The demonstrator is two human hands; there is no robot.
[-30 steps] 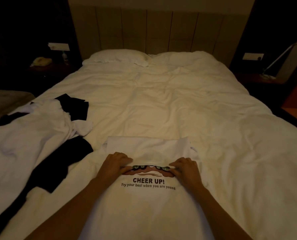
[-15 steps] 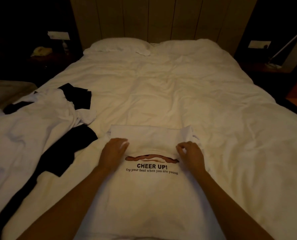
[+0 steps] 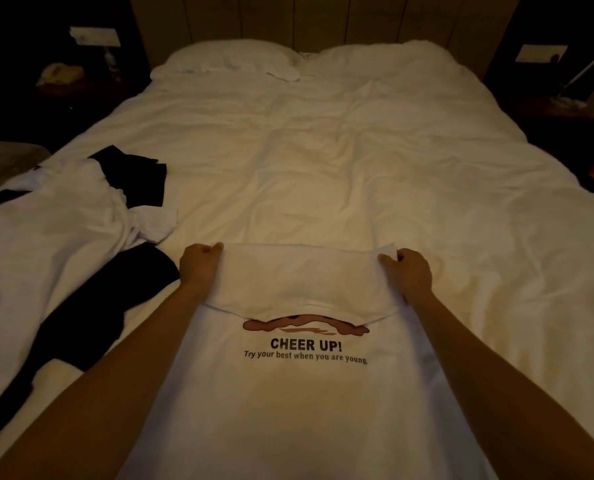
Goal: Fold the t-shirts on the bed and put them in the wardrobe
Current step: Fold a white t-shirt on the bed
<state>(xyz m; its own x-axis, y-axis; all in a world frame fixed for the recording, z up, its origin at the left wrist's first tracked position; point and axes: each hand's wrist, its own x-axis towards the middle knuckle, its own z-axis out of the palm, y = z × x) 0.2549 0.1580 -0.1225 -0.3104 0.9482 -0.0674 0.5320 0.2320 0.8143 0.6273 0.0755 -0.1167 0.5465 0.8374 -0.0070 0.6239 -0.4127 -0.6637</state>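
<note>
White cotton t-shirt with a "CHEER UP!" print (image 3: 306, 375) lies flat on the white-sheeted bed (image 3: 323, 174), its far part doubled toward the person. To fold well, draw both corners level and square. Left hand (image 3: 198, 268) and right hand (image 3: 406, 271) each pinch a far corner

1. The t-shirt (image 3: 299, 403) under my arms is soft matt white cloth, smooth where it lies flat, with a flat printed picture and black lettering
2. The bed cover (image 3: 340, 161) is matt white cloth, rumpled into soft creases
3. The heap of clothes (image 3: 63, 220) is limp cloth, some white, some dull black
4. The headboard (image 3: 323, 19) looks like matt panels with grooves; wood or not, I cannot tell
</note>
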